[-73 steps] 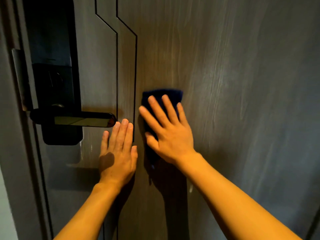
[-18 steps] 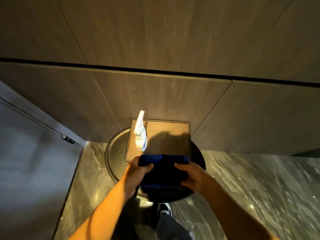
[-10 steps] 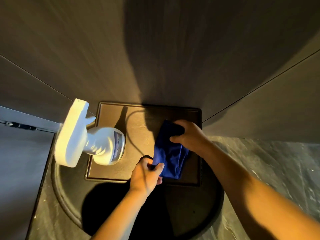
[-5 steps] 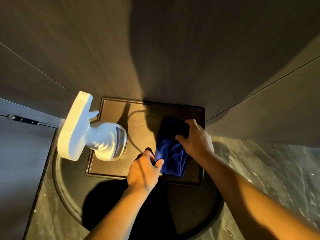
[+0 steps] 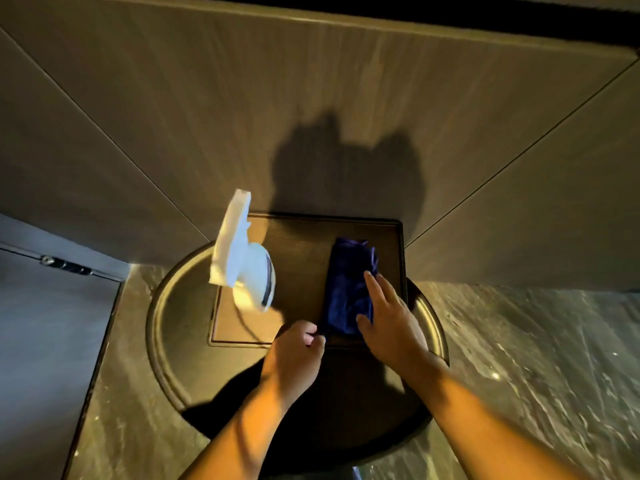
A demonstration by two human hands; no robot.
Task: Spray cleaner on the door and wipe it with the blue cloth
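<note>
Head view: right hand (image 5: 391, 323) spread flat on blue cloth (image 5: 348, 285), left hand's (image 5: 294, 355) grip pinching its corner.

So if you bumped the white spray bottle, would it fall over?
Probably. The spray bottle stands tall, with a big trigger head above a narrower base, so it looks top-heavy. It sits on the smooth wooden tray, so it might also slide. How full it is, I cannot tell.

Dim, warm yellow light from behind and above the camera. Hard head-and-shoulders shadow on wall panel (image 5: 242, 109); dark shadow pooled on round table (image 5: 166, 327). Spray bottle (image 5: 242, 258) overexposed, slightly motion-blurred. Specular glints on marble floor (image 5: 536, 358). Wide-angle bending of lines at edges.
</note>
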